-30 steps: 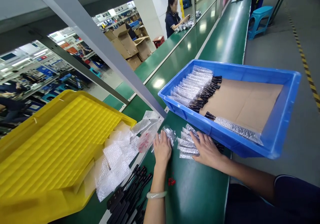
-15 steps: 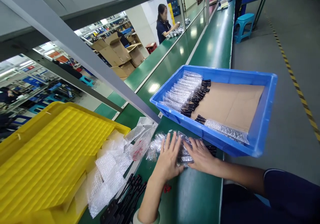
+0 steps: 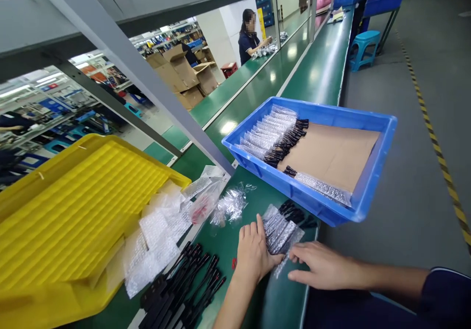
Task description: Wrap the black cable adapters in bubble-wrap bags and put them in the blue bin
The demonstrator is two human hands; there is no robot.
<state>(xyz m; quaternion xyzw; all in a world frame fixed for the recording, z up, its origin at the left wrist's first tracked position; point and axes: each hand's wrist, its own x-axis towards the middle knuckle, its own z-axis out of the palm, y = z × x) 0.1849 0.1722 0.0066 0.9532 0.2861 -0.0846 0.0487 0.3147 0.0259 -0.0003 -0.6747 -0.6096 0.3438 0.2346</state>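
Observation:
A small group of bubble-wrap sleeves (image 3: 281,230) lies on the green bench, with black cable-like ends (image 3: 292,212) sticking out at the far side. My left hand (image 3: 253,250) holds this group at its left and near side, thumb below and forefinger along the edge. To the right, my right hand (image 3: 318,265) is beside the near end of the sleeves, thumb and fingers apart. The blue bin (image 3: 324,211) behind holds a row of similar sleeves (image 3: 270,130) and a single sleeve (image 3: 324,188) on brown cardboard (image 3: 333,152).
Unwrapped black stick-like parts (image 3: 184,282) lie at front left. Flat bubble-wrap bags (image 3: 158,238) rest against a yellow tray (image 3: 81,211). Crumpled clear plastic (image 3: 231,204) sits near a slanted metal post (image 3: 158,88). A co-worker (image 3: 250,37) is across the line.
Both hands were spread flat over the sleeves. The group has come nearer and turned; my left hand now grips its side, and my right hand has moved off to the right.

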